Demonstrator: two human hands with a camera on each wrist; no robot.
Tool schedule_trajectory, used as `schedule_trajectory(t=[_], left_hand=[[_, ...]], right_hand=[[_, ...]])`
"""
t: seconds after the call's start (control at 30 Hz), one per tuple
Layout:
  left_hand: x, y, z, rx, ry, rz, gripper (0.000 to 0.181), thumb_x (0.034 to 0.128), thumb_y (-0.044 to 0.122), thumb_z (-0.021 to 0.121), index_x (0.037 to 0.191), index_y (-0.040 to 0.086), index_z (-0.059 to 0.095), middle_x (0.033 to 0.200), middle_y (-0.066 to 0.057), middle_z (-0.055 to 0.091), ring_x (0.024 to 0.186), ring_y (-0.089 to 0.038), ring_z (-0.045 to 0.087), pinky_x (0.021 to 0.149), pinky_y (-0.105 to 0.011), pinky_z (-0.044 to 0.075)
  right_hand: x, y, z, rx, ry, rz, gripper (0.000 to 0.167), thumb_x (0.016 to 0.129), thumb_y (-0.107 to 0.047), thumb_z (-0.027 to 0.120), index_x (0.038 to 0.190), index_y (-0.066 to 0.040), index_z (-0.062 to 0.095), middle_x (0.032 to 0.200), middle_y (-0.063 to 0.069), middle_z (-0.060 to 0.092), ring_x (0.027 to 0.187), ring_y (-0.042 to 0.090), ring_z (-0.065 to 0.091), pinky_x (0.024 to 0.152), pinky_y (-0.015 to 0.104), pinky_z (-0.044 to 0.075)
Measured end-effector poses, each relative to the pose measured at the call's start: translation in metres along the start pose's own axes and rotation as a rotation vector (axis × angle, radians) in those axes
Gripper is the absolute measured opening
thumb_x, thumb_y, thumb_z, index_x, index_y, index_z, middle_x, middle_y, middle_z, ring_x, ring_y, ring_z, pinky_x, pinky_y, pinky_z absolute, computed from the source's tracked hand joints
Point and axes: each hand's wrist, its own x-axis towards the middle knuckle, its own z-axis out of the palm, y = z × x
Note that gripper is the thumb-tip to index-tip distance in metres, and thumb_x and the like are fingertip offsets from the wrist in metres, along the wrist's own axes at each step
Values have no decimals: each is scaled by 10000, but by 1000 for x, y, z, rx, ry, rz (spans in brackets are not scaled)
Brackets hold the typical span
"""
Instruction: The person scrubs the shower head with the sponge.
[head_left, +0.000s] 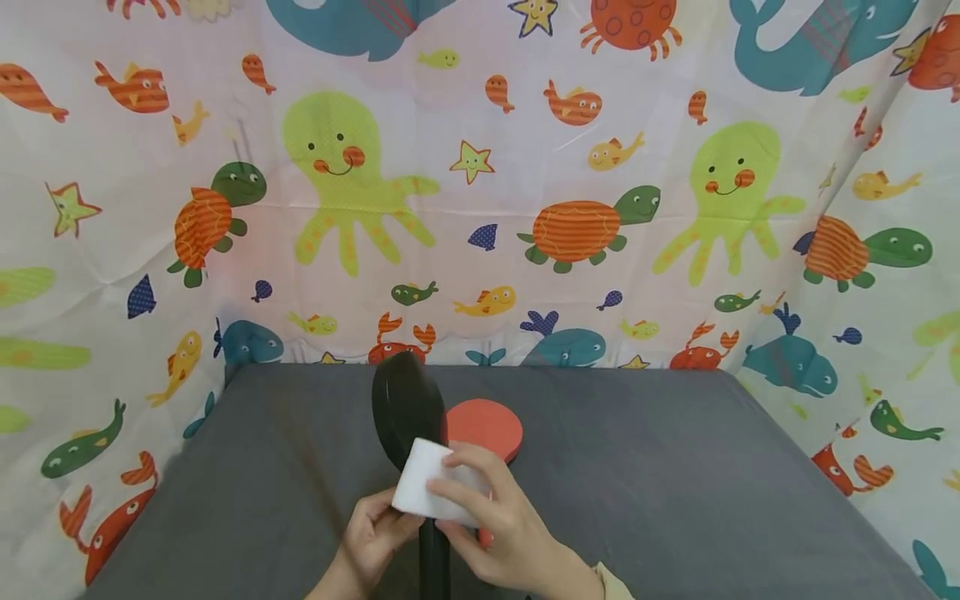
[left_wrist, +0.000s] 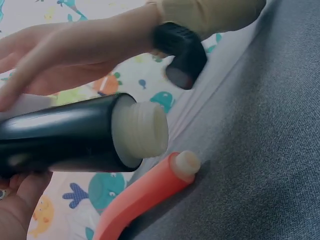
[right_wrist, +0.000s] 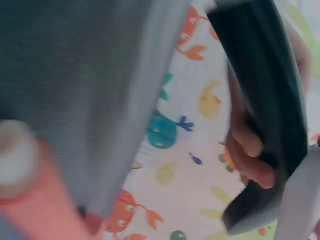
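Note:
A black hand-held shower head [head_left: 405, 408] is upright in front of me, its round head at the top and its handle pointing toward me. My left hand [head_left: 375, 525] grips it near the neck. A white block [head_left: 422, 485], a sponge or folded tissue, lies against the front of the neck; my right hand [head_left: 504, 515] holds it with the fingers spread over it and the thumb below. In the left wrist view, the black handle [left_wrist: 65, 132] ends in a whitish threaded connector [left_wrist: 145, 130].
A red hand-held shower head [head_left: 486, 423] lies behind the black one on the grey cloth-covered table [head_left: 637, 467]. Its handle [left_wrist: 145, 192] also has a whitish threaded end. A curtain printed with sea animals [head_left: 465, 233] encloses the table at the back and sides.

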Motion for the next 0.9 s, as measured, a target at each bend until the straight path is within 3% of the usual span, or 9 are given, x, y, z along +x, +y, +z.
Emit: schedule_trajectory(t=[0.1, 0.2, 0.33, 0.5, 0.6, 0.67, 0.77, 0.83, 0.9], left_hand=[[-1, 0, 3, 74, 22, -20, 239, 889, -166, 402, 853, -6, 575, 669, 9, 476, 590, -46, 437, 447, -260, 364], [0, 1, 5, 114, 16, 23, 208, 880, -179, 411, 863, -39, 564, 687, -15, 456, 589, -59, 424, 441, -264, 356], [1, 3, 4, 77, 29, 52, 330, 879, -189, 405, 1013, 23, 619, 818, 39, 530, 655, -49, 473, 522, -213, 420], [4, 15, -2, -15, 115, -68, 330, 922, -149, 351, 1130, -61, 592, 956, -128, 663, 845, -223, 647, 697, -305, 531], [6, 22, -5, -35, 152, -114, 341, 936, -124, 346, 1215, -93, 538, 1138, -191, 621, 1061, -310, 588, 875, -381, 484], [6, 23, -5, -31, 154, -112, 347, 934, -124, 351, 1229, -90, 531, 1137, -191, 622, 1061, -307, 588, 872, -374, 487], [5, 21, -4, -24, 131, -78, 367, 913, -157, 373, 1204, -47, 567, 1080, -149, 646, 995, -232, 623, 822, -317, 512], [4, 19, -2, 8, 116, -44, 365, 893, -180, 394, 1137, -13, 607, 972, -61, 649, 854, -121, 619, 699, -231, 514], [4, 17, -1, 44, 118, -20, 360, 875, -187, 422, 1073, 28, 633, 846, 34, 582, 690, -48, 515, 532, -214, 421]], right_hand=[[6, 2, 2, 45, 51, 72, 407, 880, -163, 638, 1255, -67, 512, 1259, 201, 406, 1172, 318, 436, 852, 373, 485], [0, -1, 3, 81, 50, 118, 418, 884, -170, 634, 1263, -64, 495, 1260, 190, 401, 1143, 291, 445, 831, 354, 492], [-19, -4, 2, 31, -22, 53, 373, 876, -185, 638, 1211, -66, 525, 1231, 179, 414, 1107, 264, 446, 832, 305, 477], [-40, -11, 1, -36, -201, -62, 257, 906, -239, 604, 1138, -131, 573, 1196, 80, 461, 1130, 212, 451, 937, 266, 410], [-43, -16, 1, -35, -287, -61, 218, 922, -268, 585, 1119, -176, 575, 1198, 16, 464, 1167, 184, 440, 990, 246, 364], [-39, -14, 2, -41, -266, -84, 214, 917, -233, 588, 1119, -162, 579, 1198, 35, 466, 1165, 201, 445, 982, 263, 375], [-26, -6, 5, -59, -147, -68, 279, 893, -198, 617, 1153, -109, 569, 1204, 106, 458, 1147, 250, 450, 942, 301, 416], [-15, -2, 6, -42, -55, -7, 333, 884, -185, 626, 1187, -71, 547, 1216, 153, 439, 1126, 274, 453, 888, 308, 452], [-5, 0, 8, -11, 12, 75, 375, 883, -196, 630, 1215, -58, 524, 1236, 172, 418, 1100, 275, 457, 824, 282, 477]])
